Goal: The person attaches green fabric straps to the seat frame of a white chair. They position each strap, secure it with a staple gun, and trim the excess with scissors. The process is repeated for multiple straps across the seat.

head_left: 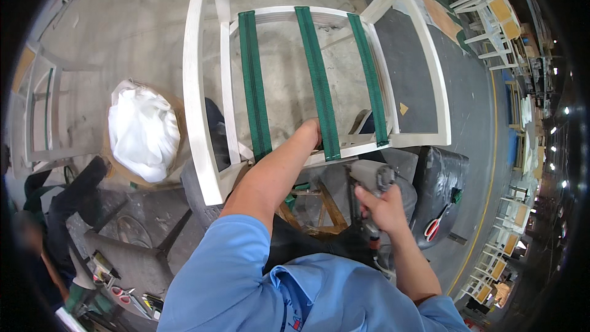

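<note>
A white wooden chair frame (198,86) lies before me, with three green webbing straps (312,64) stretched across its seat opening. My left arm reaches over the near rail. My left hand (316,130) goes down beside the middle strap, and its fingers are hidden behind the strap. In my right hand (384,209) is a grey staple gun (370,174), with my fingers wrapped round its grip. The gun is just on my side of the near rail, right of the middle strap's end. A hose fitting shows at the bottom of its handle.
A bag of white material (144,132) stands left of the frame. Red-handled scissors (432,229) lie on a dark wrapped cushion (439,175) at right. More scissors (125,299) and tools lie at lower left, near another person (37,252). Several chairs (491,15) line the right.
</note>
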